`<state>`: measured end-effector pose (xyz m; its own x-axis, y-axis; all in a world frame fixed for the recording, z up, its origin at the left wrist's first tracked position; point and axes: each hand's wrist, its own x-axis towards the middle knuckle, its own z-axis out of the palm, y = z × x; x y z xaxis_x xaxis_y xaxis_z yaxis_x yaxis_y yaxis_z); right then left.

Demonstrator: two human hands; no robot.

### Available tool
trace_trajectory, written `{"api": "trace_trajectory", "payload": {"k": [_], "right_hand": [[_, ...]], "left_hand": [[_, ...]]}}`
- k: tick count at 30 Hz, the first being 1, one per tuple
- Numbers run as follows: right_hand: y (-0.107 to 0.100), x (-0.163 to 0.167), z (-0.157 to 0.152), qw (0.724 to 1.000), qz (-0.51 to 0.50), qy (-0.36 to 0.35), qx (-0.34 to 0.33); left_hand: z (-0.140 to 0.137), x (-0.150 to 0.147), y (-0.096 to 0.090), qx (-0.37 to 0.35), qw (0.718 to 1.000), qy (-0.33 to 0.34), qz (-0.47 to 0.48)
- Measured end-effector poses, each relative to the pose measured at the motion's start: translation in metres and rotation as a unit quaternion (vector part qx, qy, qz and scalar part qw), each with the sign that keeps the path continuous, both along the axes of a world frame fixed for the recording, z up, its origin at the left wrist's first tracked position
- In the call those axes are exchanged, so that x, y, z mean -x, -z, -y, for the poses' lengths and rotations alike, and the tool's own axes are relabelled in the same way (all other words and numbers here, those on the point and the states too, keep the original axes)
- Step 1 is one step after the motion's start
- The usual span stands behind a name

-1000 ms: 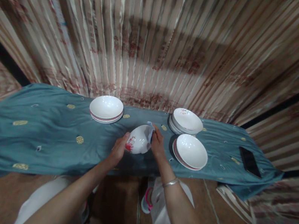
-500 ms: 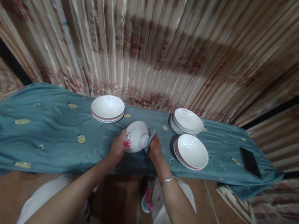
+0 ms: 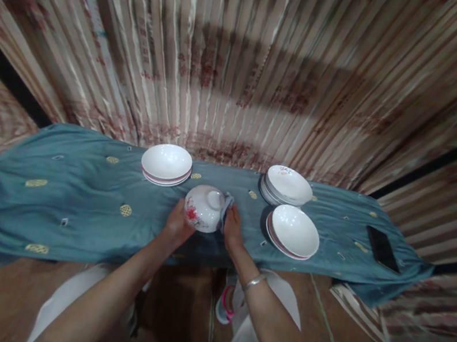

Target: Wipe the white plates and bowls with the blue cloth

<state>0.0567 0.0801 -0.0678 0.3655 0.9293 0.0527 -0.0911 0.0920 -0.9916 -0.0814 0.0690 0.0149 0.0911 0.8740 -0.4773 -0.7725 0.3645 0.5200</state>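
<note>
Between my hands a white bowl [image 3: 205,214] with red flowers on its outside is held tilted, its foot ring turned up and away from me. My left hand [image 3: 179,222] is closed on the bowl's left rim. On the other side, my right hand [image 3: 233,227] is closed on a small grey-blue cloth [image 3: 225,208], pressed against the bowl's right side. Part of the cloth is hidden by the fingers and the bowl.
A stack of white bowls [image 3: 166,163] stands at the back left. To the right are a stack of plates [image 3: 290,185] and, nearer, another stack of bowls [image 3: 294,233]. A black phone [image 3: 382,248] lies on the teal tablecloth [image 3: 90,212]. A striped curtain [image 3: 235,79] hangs behind.
The bowl has turned in my hands, its foot swinging from the right to upward and away, so more of the flower pattern shows. My right hand has shifted slightly with the cloth.
</note>
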Motion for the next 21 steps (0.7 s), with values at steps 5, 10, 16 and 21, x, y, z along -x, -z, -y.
{"api": "trace_trajectory", "payload": {"k": [5,10,16,21], "right_hand": [[-0.006,0.014,0.014,0.989,0.148,0.006,0.02],[-0.006,0.025,0.028,0.973,0.231,-0.017,0.005],[-0.003,0.036,0.042,0.95,0.31,-0.032,-0.024],[-0.004,0.042,0.051,0.937,0.345,-0.048,-0.035]], "left_hand": [[-0.005,0.0,0.007,-0.026,1.0,-0.008,0.013],[-0.009,0.001,0.012,-0.038,0.999,-0.009,0.022],[-0.01,0.005,0.01,-0.066,0.998,0.019,0.016],[-0.013,0.007,0.013,-0.061,0.998,-0.004,0.009]]}}
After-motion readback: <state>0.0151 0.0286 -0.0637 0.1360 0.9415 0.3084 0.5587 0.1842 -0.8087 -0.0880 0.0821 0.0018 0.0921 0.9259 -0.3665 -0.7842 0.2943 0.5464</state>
